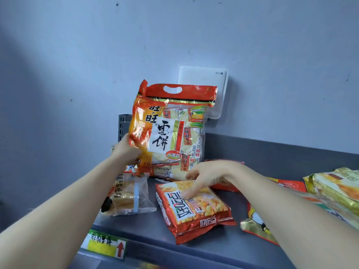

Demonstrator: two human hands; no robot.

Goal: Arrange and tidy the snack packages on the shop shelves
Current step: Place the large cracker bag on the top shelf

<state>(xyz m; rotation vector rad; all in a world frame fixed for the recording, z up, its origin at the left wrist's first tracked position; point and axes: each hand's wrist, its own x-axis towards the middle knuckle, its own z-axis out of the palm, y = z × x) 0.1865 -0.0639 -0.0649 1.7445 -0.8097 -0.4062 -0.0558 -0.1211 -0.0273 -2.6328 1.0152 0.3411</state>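
The big bag (171, 133) stands upright at the far left of the grey shelf (223, 249). Through its clear front, many small wrapped crackers show. The left hand (128, 150) grips its left edge, fingers curled round the crumpled foil. Just left and nearer, a clear bag (126, 197) lies flat with pale bread inside. Its far end is hidden behind the left hand and the big bag. The red bag (194, 210) lies flat near the shelf's middle, sealed, so what is in it cannot be seen. The right hand (209, 175) reaches over it with fingers spread and loose, fingertips touching its far end, gripping nothing. A white router (204, 90) on the wall is partly covered by the big bag. At right, gold bags (334, 187) are cut off by the frame edge. A packet (254, 220) lies mostly under the right forearm. The label (104, 243) on the shelf's near edge is too blurred to read.
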